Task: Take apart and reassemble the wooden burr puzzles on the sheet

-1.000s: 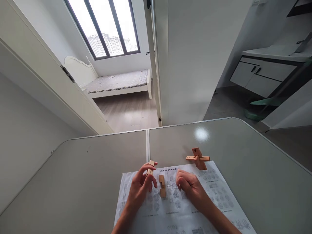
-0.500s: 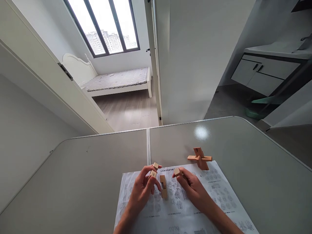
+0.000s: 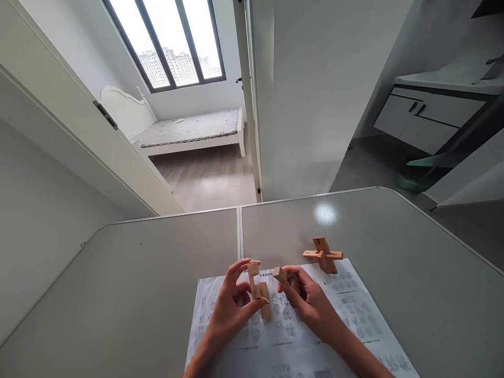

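Between thumb and fingertips, my left hand (image 3: 232, 304) grips a notched wooden block (image 3: 252, 281) held on end, its cut-out facing right. Another light wooden block (image 3: 266, 314) lies on the printed sheet (image 3: 224, 336) just below and behind it, partly covered by the held one and my thumb. My right hand (image 3: 309, 294), to the right, is closed on a wooden block (image 3: 280, 274) whose square end points left; its rest is hidden in my fingers. The two held blocks are apart. An assembled cross-shaped wooden puzzle (image 3: 322, 255) stands at the sheet's upper edge.
The grey table (image 3: 118, 294) has a pale seam strip (image 3: 239, 236) running across it and a raised light rim. Beyond it are a doorway with a bed (image 3: 192, 128), a white wall (image 3: 315, 94) and a sink cabinet (image 3: 429, 113) at right.
My left hand has turned its notched block more upright and opened the notch to the right, over the lying block. The right-hand block has shifted slightly left and up.
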`<move>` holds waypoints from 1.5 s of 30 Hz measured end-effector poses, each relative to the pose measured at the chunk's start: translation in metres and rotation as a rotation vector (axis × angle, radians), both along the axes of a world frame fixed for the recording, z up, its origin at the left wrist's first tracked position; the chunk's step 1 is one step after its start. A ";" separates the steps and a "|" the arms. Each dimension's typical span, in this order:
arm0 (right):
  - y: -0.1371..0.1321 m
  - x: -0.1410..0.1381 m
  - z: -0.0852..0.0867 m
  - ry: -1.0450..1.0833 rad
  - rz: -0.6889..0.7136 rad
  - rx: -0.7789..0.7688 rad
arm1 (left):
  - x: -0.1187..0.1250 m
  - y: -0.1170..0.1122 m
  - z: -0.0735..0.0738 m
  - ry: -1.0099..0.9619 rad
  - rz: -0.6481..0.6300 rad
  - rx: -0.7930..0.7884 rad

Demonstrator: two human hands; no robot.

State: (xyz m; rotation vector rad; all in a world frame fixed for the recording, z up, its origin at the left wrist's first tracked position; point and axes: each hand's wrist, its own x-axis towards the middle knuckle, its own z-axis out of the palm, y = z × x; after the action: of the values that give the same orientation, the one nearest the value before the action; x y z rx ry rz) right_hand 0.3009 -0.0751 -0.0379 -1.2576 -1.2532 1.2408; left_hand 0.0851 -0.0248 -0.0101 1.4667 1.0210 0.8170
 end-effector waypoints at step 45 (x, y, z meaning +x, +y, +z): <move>0.004 0.004 0.006 0.049 0.189 0.124 | 0.008 -0.004 0.000 0.143 -0.185 0.121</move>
State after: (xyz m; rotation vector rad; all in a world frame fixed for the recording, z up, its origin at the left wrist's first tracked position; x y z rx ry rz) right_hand 0.3052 -0.0708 -0.0323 -1.0330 -1.4164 1.2982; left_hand 0.0936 -0.0287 -0.0099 1.7156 0.9368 0.6574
